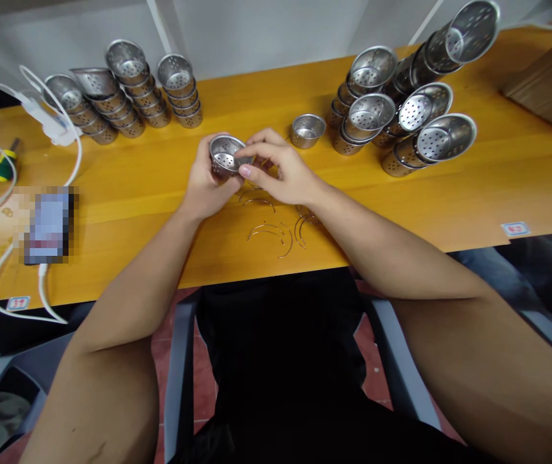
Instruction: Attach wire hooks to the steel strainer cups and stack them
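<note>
My left hand (203, 187) is wrapped around a small perforated metal cup (222, 162), which is tilted with its opening toward me. At the cup's right side, my right hand (285, 171) grips the rim, thumb outside and a fingertip reaching over the opening. Whether a wire lies between those fingers is hidden. Several thin curved wires (266, 232) are scattered on the table below my hands, some partly covered by my right forearm. One single perforated cup (307, 132) stands upright just beyond my right hand.
Stacked perforated cups (182, 93) stand at the back left; more leaning stacks (406, 145) are at the right. A phone (48, 225) with a white cable (80, 158) and a green-yellow screwdriver (4, 166) lie left on the wooden table (131, 174). A cardboard box (547, 84) sits far right.
</note>
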The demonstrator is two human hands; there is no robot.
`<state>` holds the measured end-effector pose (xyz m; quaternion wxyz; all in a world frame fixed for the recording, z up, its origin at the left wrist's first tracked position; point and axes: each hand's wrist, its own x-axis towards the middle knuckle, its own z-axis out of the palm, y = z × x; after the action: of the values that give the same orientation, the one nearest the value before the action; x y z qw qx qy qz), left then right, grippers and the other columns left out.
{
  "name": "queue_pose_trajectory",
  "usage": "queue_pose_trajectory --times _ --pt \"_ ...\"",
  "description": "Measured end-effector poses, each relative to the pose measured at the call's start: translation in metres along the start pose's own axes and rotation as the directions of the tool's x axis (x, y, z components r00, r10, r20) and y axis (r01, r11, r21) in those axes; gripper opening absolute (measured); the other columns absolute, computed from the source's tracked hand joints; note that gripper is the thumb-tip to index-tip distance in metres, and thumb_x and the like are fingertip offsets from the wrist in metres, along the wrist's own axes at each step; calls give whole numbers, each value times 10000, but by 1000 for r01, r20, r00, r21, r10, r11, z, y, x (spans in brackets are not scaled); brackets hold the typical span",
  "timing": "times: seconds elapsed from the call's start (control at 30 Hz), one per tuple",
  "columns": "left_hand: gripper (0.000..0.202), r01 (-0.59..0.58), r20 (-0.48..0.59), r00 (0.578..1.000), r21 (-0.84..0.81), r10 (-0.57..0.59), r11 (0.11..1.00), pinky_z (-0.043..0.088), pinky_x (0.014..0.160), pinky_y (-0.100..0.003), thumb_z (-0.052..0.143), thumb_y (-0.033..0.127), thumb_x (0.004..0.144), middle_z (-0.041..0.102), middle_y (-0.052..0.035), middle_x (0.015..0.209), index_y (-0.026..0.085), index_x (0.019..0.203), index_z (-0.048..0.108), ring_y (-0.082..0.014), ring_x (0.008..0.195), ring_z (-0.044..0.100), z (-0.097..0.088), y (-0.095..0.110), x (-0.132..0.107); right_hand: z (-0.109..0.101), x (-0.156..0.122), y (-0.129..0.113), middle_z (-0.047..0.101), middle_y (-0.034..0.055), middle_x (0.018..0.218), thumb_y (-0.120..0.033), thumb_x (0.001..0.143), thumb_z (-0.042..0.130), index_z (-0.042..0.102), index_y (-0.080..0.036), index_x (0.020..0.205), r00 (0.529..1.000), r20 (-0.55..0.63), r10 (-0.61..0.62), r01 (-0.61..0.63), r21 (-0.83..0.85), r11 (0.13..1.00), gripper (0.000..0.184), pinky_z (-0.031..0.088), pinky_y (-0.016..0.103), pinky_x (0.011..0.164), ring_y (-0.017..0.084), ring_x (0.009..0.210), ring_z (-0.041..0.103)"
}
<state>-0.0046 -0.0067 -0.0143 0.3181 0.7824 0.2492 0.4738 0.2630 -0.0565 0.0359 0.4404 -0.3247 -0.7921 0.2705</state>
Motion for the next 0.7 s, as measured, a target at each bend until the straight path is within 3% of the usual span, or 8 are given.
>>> queue_pose_trajectory --times 0.1,0.27,0.43,0.53,0.63,0.7 --pt "942 33 53 998 51 -35 998 721 1342 -613 784 987 1157 738 -80 1732 449 1846 432 -344 1639 761 0 11 -2 2 0 0 785 157 1476 -1071 1155 688 926 -335 1500 1000 18 -13 13 -18 1000 847 785 576 1085 357 1238 798" --pt "867 12 74 997 28 -14 1000 734 1347 -601 807 919 1184 723 -87 1726 450 1809 431 -318 1591 794 -1 21 -3 2 -1 1 779 148 1458 -1068 1146 709 918 -336 1528 998 54 -16 17 -17 1000 852 774 593 1114 364 1259 776" --pt "952 19 76 997 -33 -16 999 770 1328 -606 931 900 1103 719 -91 1719 460 1802 457 -345 1548 825 2 12 -4 3 -1 5 779 153 1468 -1038 1161 719 903 -330 1535 997 69 -35 37 -25 999 822 738 633 1218 392 1344 760" --pt "988 -39 59 997 -76 43 996 802 1280 -610 953 899 1085 717 -92 1714 465 1823 459 -356 1524 846 5 2 -3 4 -2 7 769 167 1501 -1000 1173 741 894 -318 1519 996 61 -60 62 -36 997 780 687 675 1318 421 1432 741" --pt "999 -93 47 994 -101 98 990 815 1273 -614 992 888 1061 715 -82 1725 491 1820 479 -362 1552 835 5 -4 -1 4 -2 8 751 163 1531 -935 1167 816 855 -319 1527 997 46 -64 66 -35 997 714 682 672 1313 424 1446 728" --pt "1016 -62 67 995 -97 68 993 803 1307 -615 1016 876 1050 714 -93 1756 463 1819 496 -379 1595 809 4 -4 1 4 -2 6 738 158 1554 -900 1134 883 812 -323 1530 998 21 -58 59 -44 997 703 681 681 1314 435 1475 707"
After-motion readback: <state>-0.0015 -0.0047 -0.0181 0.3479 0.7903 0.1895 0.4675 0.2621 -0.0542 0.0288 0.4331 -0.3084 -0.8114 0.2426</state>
